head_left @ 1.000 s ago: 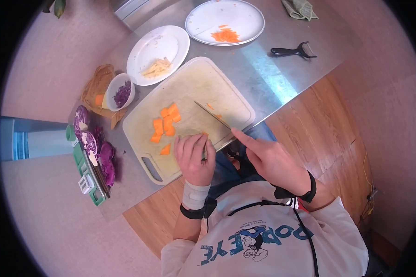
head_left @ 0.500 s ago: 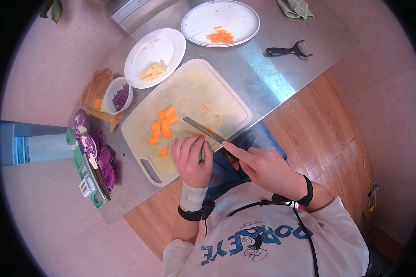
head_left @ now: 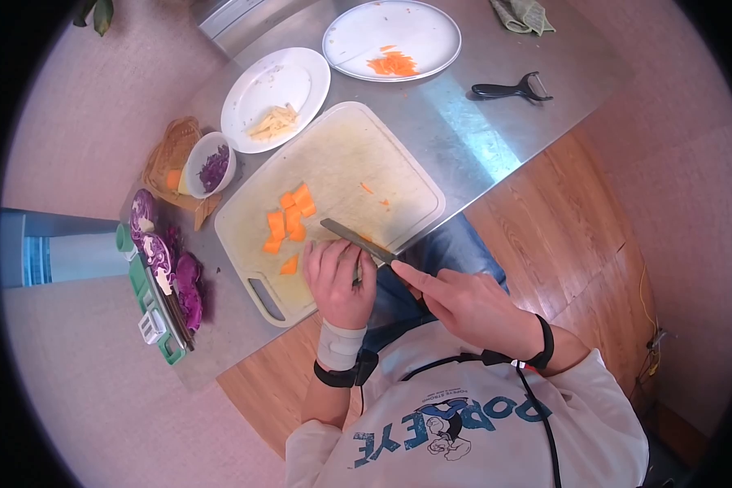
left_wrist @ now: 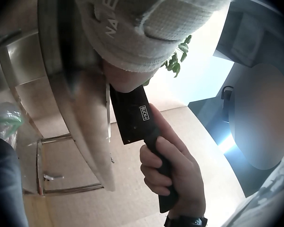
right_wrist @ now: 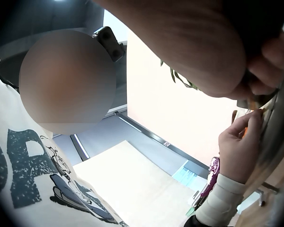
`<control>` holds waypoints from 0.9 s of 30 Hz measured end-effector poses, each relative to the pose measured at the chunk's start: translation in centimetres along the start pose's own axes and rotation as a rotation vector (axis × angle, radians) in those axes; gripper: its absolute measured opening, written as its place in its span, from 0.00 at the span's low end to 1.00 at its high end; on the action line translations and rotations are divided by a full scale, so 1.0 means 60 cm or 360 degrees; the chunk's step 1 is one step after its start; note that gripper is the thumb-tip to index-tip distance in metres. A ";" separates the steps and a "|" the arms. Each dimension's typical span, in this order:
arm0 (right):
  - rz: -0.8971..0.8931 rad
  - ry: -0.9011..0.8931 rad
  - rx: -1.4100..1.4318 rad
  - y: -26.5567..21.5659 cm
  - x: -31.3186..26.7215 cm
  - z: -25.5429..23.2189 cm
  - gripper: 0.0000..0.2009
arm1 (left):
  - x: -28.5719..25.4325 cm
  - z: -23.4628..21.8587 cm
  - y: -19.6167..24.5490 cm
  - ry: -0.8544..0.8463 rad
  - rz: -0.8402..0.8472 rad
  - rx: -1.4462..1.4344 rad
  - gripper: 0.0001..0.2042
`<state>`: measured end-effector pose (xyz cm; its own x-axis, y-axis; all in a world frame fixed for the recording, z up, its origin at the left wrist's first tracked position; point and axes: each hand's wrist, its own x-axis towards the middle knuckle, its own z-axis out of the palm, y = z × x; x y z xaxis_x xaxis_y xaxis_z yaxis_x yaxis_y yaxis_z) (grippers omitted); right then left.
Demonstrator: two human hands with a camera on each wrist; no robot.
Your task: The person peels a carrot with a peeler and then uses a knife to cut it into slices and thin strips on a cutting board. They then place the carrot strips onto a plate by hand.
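My right hand [head_left: 472,301] grips a dark-handled kitchen knife [head_left: 351,237], forefinger stretched along the top of the blade. In the left wrist view its broad black blade [left_wrist: 132,118] carries a small white label. The blade lies close beside the fingers of my left hand [head_left: 337,281], which bend over the near edge of the pale cutting board [head_left: 374,154]. Those fingers pinch a carrot piece [right_wrist: 246,132], mostly hidden under them. Several orange carrot chunks [head_left: 291,213] lie on the board left of the blade, and thin carrot slivers [head_left: 367,188] to its right.
Behind the board stand a plate [head_left: 301,69] with pale strips and an oval plate [head_left: 358,37] with carrot shreds. A bowl [head_left: 230,169] of shredded purple cabbage, a wicker basket [head_left: 167,154], cut cabbage [head_left: 189,289] and a green slicer [head_left: 142,281] are left. A peeler [head_left: 504,90] lies right.
The knife has come left and toward the body, from the right part of the board to beside the left fingers. The left hand stays nearly in place over the carrot piece.
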<state>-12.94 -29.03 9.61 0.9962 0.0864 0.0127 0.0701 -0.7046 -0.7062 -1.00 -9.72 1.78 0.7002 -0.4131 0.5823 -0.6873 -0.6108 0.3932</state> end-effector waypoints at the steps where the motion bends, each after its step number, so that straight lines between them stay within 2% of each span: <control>1: -0.0001 -0.0008 0.0008 0.000 0.000 0.000 0.32 | -0.001 0.001 -0.001 0.0010 0.0003 0.0005 0.09; 23: 0.0009 -0.0037 0.0009 -0.002 0.008 0.003 0.32 | 0.000 0.002 -0.001 0.0015 -0.0003 0.0004 0.09; 27: -0.0006 -0.0103 -0.0057 -0.003 0.015 0.008 0.36 | 0.001 0.000 -0.001 0.0005 -0.0009 -0.0002 0.09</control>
<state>-12.06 -28.48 9.37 0.9905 0.1335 -0.0316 0.0765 -0.7288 -0.6805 -0.94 -9.70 1.77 0.7035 -0.4073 0.5824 -0.6835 -0.6123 0.3974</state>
